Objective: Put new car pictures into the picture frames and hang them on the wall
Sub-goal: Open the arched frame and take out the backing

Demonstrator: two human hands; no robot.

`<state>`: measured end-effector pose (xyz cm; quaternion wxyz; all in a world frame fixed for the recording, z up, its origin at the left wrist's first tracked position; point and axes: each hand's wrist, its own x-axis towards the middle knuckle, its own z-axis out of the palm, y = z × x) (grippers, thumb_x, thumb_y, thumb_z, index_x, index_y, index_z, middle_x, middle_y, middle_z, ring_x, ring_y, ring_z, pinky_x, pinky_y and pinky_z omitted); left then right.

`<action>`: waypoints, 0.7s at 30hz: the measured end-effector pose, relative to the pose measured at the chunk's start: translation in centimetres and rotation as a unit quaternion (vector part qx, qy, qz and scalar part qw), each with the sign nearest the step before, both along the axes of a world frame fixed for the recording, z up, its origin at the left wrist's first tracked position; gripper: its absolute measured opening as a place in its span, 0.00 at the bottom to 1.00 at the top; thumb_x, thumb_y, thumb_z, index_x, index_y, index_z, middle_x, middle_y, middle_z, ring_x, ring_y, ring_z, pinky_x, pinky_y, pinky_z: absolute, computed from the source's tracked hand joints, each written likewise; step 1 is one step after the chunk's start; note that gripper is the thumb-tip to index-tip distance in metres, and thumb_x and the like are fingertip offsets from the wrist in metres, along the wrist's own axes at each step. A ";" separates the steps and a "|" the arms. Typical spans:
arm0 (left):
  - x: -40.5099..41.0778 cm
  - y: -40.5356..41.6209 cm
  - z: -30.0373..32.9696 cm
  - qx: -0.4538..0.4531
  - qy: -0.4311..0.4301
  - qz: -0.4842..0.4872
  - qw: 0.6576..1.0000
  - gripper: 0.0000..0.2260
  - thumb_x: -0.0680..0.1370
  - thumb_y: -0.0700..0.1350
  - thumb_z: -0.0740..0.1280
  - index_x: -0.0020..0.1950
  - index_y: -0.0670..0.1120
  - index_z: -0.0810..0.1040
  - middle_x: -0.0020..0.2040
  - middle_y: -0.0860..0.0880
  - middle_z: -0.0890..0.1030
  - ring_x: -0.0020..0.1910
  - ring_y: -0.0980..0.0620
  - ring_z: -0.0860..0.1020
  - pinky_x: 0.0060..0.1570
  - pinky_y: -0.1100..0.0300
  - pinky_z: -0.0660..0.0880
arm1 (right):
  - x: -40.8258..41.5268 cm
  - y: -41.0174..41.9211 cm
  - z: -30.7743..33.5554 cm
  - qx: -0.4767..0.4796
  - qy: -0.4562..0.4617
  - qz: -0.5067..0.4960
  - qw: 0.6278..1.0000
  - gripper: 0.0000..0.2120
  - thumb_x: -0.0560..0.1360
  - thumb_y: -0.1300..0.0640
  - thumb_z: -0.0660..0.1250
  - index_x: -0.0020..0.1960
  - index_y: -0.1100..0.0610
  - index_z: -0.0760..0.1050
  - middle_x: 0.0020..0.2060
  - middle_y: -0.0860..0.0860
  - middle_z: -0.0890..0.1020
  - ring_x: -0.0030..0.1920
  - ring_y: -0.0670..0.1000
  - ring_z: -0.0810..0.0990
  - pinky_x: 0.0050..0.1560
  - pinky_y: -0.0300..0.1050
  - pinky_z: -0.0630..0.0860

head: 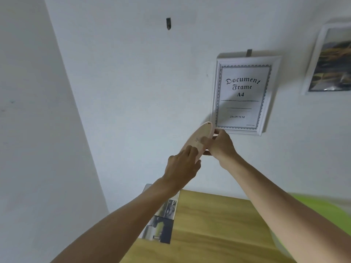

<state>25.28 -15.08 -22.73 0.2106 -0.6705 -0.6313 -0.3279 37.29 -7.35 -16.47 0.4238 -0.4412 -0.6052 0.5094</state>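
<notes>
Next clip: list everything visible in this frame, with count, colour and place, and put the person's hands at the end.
Oval frame: one, pale wood, seen edge-on, held up in front of the wall by both hands.
Hook: one, dark, high on the wall, nothing hanging from it.
Document frame: one, white, hung on the wall at right, still showing its "Document Frame A4" insert.
Second frame: one, white, far right on the wall, cut by the picture's edge, holding a dark photo too blurred to read.
Prints: a few, dark and grey, lying at the table's left edge.
Table: one, wood-coloured, below the wall.
Green surface: one, lime, lower right, blurred.
Left hand: grips the oval frame's lower edge.
Right hand: grips the oval frame's right side.
</notes>
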 end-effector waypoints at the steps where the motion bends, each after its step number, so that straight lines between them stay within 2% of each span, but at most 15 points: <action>1: 0.2 0.0 -0.2 0.001 0.016 -0.007 1.000 0.13 0.71 0.48 0.74 0.46 0.42 0.76 0.40 0.50 0.79 0.29 0.49 0.78 0.23 0.59 0.70 | 0.2 0.0 0.0 -0.003 -0.003 -0.012 1.000 0.21 0.72 0.64 0.71 0.63 0.60 0.72 0.52 0.57 0.82 0.46 0.57 0.85 0.39 0.51 0.85; 5: -0.1 -0.3 -0.2 -0.051 0.000 -0.029 0.998 0.20 0.76 0.60 0.67 0.55 0.45 0.77 0.50 0.52 0.80 0.40 0.49 0.79 0.35 0.55 0.74 | 1.2 0.2 0.0 -0.026 -0.003 -0.014 1.000 0.21 0.73 0.68 0.66 0.65 0.58 0.72 0.52 0.57 0.82 0.44 0.57 0.85 0.33 0.45 0.82; 8: -1.3 -0.2 0.2 -0.097 -0.032 -0.026 0.994 0.26 0.75 0.68 0.63 0.63 0.49 0.74 0.58 0.55 0.76 0.48 0.51 0.78 0.45 0.56 0.74 | 2.4 0.7 0.0 -0.041 0.001 0.013 0.999 0.23 0.73 0.69 0.67 0.66 0.56 0.75 0.49 0.57 0.84 0.43 0.56 0.86 0.38 0.48 0.83; 11: -3.4 0.6 0.2 -0.107 -0.112 -0.067 0.986 0.28 0.76 0.65 0.64 0.70 0.49 0.68 0.68 0.52 0.69 0.60 0.50 0.74 0.55 0.57 0.71 | 3.6 1.2 0.0 -0.050 0.009 0.041 0.998 0.23 0.72 0.70 0.68 0.63 0.54 0.78 0.47 0.56 0.86 0.43 0.55 0.86 0.41 0.50 0.83; 13: -4.9 1.1 0.0 -0.100 -0.157 -0.039 0.982 0.30 0.77 0.61 0.64 0.74 0.48 0.63 0.71 0.48 0.65 0.67 0.46 0.69 0.64 0.48 0.70 | 4.4 1.2 0.0 -0.046 0.001 0.062 0.997 0.23 0.71 0.71 0.68 0.61 0.50 0.80 0.47 0.55 0.87 0.43 0.55 0.86 0.41 0.49 0.81; 15: -6.5 1.3 -0.2 -0.130 -0.206 0.010 0.970 0.33 0.78 0.58 0.65 0.78 0.46 0.56 0.74 0.44 0.61 0.72 0.43 0.63 0.69 0.44 0.65 | 5.1 1.4 -0.1 -0.044 -0.009 0.081 0.996 0.24 0.72 0.71 0.68 0.60 0.47 0.80 0.47 0.53 0.87 0.44 0.54 0.85 0.42 0.48 0.80; 17: -7.7 0.9 -0.2 -0.184 -0.283 0.023 0.941 0.34 0.79 0.55 0.65 0.79 0.48 0.54 0.74 0.43 0.63 0.72 0.43 0.65 0.69 0.46 0.66 | 5.6 1.6 -0.5 -0.043 -0.018 0.097 0.994 0.25 0.72 0.71 0.68 0.60 0.45 0.80 0.49 0.52 0.87 0.46 0.54 0.85 0.43 0.48 0.80; 19: -8.7 0.2 -0.4 -0.207 -0.360 -0.005 0.910 0.28 0.79 0.50 0.67 0.77 0.51 0.61 0.65 0.47 0.75 0.62 0.47 0.76 0.62 0.49 0.75 | 6.1 1.8 -1.0 -0.042 -0.020 0.109 0.993 0.25 0.72 0.70 0.69 0.60 0.44 0.81 0.50 0.53 0.86 0.47 0.53 0.84 0.44 0.48 0.79; 21: -9.0 -0.5 -0.7 -0.202 -0.439 -0.049 0.874 0.20 0.79 0.42 0.67 0.71 0.52 0.71 0.53 0.47 0.81 0.50 0.49 0.81 0.54 0.49 0.80 | 6.6 1.8 -1.6 -0.041 -0.020 0.113 0.993 0.25 0.72 0.70 0.69 0.59 0.44 0.81 0.51 0.53 0.86 0.47 0.53 0.84 0.45 0.48 0.79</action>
